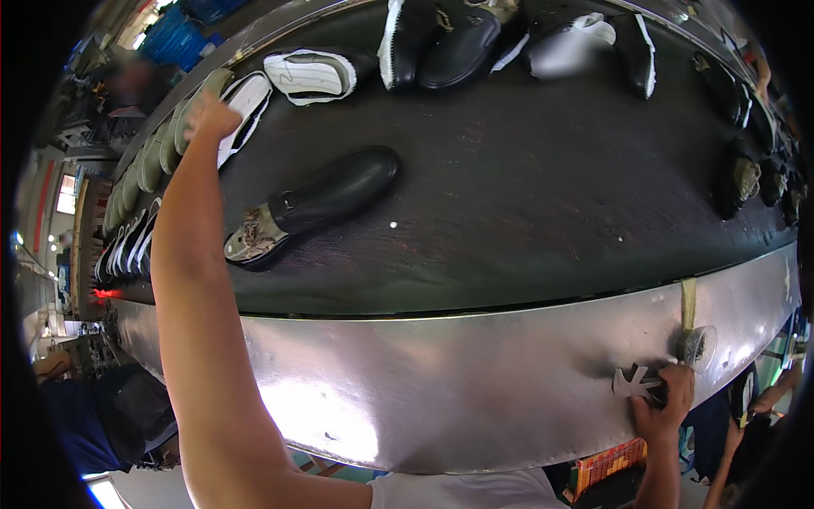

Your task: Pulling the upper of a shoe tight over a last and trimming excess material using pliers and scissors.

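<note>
My left arm stretches to the far left of the dark belt. There, my left hand is closed at the end of a row of olive-grey insole-shaped pieces, its fingers on the nearest one. Beside it lies a white-bottomed shoe upper. At lower right, my right hand is closed round a flat metal tool with several prongs, over the metal ledge. A black shoe upper on a last lies alone on the belt, its toe pointing up and right.
The dark belt runs behind the shiny metal ledge. More black uppers line its far edge, with others at the right. A round clear cup-like piece sits by a tape strip. Other people stand at both sides.
</note>
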Motion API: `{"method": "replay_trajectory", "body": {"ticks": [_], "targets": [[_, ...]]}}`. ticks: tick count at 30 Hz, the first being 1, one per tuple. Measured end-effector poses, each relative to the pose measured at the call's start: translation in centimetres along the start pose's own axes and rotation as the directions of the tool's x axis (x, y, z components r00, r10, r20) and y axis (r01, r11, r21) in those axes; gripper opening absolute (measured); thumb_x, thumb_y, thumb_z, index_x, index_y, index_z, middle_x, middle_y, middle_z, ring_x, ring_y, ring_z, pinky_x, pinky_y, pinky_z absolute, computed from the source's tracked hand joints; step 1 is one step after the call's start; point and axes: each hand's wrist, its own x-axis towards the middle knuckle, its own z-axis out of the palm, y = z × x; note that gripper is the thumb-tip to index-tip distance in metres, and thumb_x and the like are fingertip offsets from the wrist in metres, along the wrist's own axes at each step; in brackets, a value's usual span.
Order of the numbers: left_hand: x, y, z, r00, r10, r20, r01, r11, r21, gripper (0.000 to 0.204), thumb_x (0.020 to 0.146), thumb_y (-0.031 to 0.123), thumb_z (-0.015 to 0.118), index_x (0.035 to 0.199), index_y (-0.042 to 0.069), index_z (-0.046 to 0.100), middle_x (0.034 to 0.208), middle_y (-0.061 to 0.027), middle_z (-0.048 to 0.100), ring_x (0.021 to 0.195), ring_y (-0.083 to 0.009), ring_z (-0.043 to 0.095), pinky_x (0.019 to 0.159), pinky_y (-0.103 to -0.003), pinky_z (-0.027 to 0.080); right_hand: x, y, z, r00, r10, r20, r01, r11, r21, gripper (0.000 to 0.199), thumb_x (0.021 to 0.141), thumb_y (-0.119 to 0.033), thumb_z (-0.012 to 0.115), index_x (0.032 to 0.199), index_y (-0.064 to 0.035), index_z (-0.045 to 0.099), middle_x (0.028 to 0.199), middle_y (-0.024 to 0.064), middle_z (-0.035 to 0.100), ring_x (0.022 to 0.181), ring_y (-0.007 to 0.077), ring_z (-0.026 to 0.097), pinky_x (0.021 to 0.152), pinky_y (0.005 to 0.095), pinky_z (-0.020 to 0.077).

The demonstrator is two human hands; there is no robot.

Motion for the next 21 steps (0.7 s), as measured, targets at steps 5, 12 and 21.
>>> {"method": "replay_trajectory", "body": {"ticks": [5,12,21], "targets": [[1.0,-13.1,4.0,0.987,0.159,-0.022,-0.161,0.972,-0.172,0.099,0.075,0.064,0.072,0.137,-0.009,0.047,0.126,-0.0285,0.061,0.122,-0.0379,0.059,0.105,-0.042,0.044,0.0,-0.7,0.3,0.999,0.021,0.046,-0.024,0.998,0.052,0.046,0.072,-0.029,0.079,0.100,-0.0017,0.054,0.093,0.0159,0.056,0.082,0.0363,0.055,0.072,0.0450,0.0440],[-12.0,-16.8,-6.8,0.965,0.251,0.076,-0.246,0.967,-0.067,0.082,0.071,0.072,0.072,0.088,-0.008,0.068,0.089,-0.0274,0.070,0.088,-0.0385,0.070,0.079,-0.047,0.054,0.0,0.1,-0.2,1.000,0.003,0.018,-0.004,0.999,0.042,0.047,0.075,-0.029,0.077,0.104,-0.0005,0.054,0.095,0.0177,0.056,0.083,0.0376,0.054,0.073,0.0461,0.0431],[-31.9,-29.8,-15.0,0.891,0.438,0.116,-0.380,0.862,-0.336,0.059,0.067,0.031,0.088,0.110,-0.003,0.065,0.101,-0.0179,0.068,0.095,-0.0340,0.066,0.084,-0.040,0.051,1.1,-0.7,0.1,0.998,-0.042,-0.051,0.046,0.995,0.092,0.047,0.070,-0.017,0.081,0.106,-0.0021,0.055,0.097,0.0176,0.058,0.085,0.0386,0.054,0.076,0.0465,0.0433]]}}
